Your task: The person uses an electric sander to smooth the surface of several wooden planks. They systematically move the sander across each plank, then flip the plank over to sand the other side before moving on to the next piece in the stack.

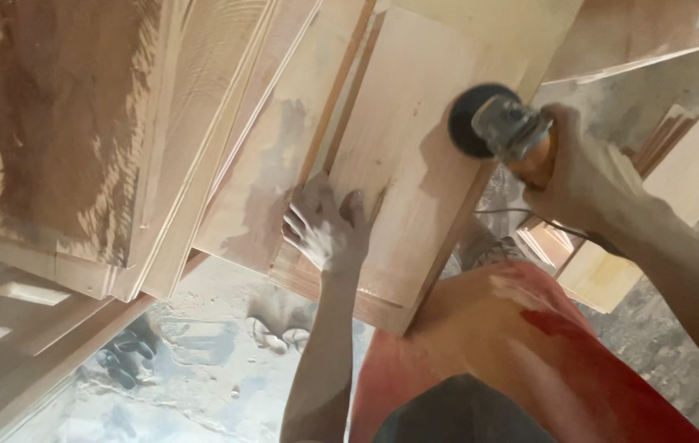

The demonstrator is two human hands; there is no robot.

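A stack of wooden panels (78, 139) is seen across the upper left, leaning over one another, the largest streaked with dark reddish stain. Further framed panels (4, 328) are laid at the lower left, above a dusty floor (201, 361). A pale board (415, 156) is set on top of the stack toward the middle, its near corner jutting out over the person's red garment (522, 353). More small boards (678, 189) are piled at the right edge of the view.

The board is pinned by the left hand (326, 226), which is pressed flat with the fingers spread near the board's left edge, dusted white; nothing is gripped, the board is only held down. A grinder (501, 127) is grasped by the right hand (579, 176), clenched round its orange body, with the dark disc (471, 119) laid against the board's right edge near the far end. A thin cord (505, 213) is trailed below the tool.

The board is judged stiff and fairly light, smooth and dusty, so likely to slide under the tool's push unless weighted from above. Its edges are thin and could splinter; it is best taken flat by the long edges or held down by the palm well apart from the disc. The grinder is judged heavy for its size and is best held by the body, behind the metal head
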